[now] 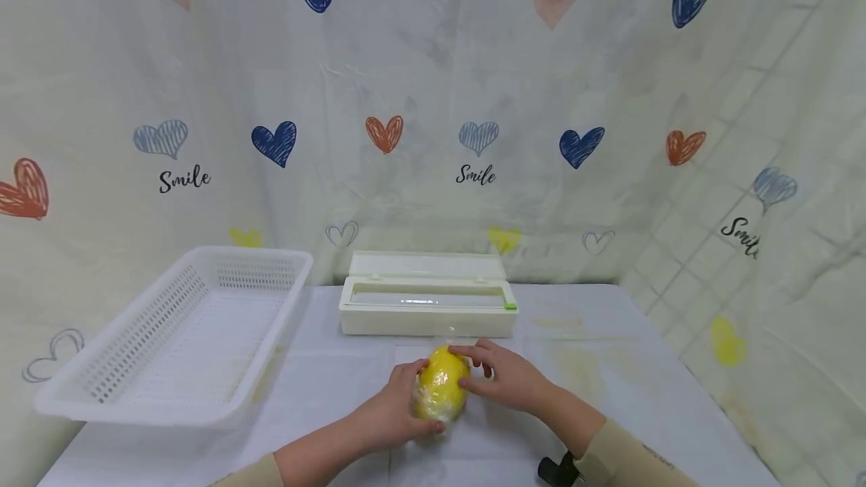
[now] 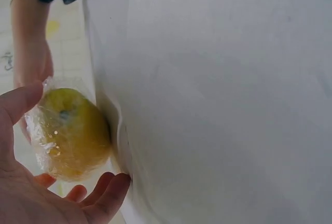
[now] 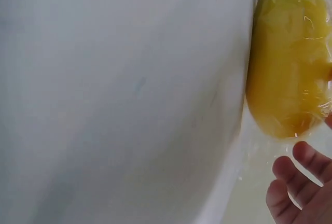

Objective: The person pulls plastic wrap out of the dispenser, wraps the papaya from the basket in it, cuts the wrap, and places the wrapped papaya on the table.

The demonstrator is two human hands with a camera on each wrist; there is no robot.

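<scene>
A yellow oval fruit [image 1: 443,382], wrapped in crinkled clear cling film, rests on the white-covered table between the two hands. My left hand [image 1: 389,412] holds it from the left, thumb at the near end and fingers along the far side. From the right, my right hand [image 1: 504,378] has its thumb and index finger against the film, the other fingers held off it. In the left wrist view the fruit [image 2: 72,130] shows a greenish end with a small stem scar. The right wrist view shows its long side [image 3: 288,63] bulging above loosely bent fingers [image 3: 290,175].
Just beyond the fruit stands a white cling film dispenser [image 1: 426,322], its lid raised and a green slider at the right end. To the left is a white perforated plastic basket [image 1: 233,415]. A heart-printed curtain [image 1: 419,58] hangs behind the table.
</scene>
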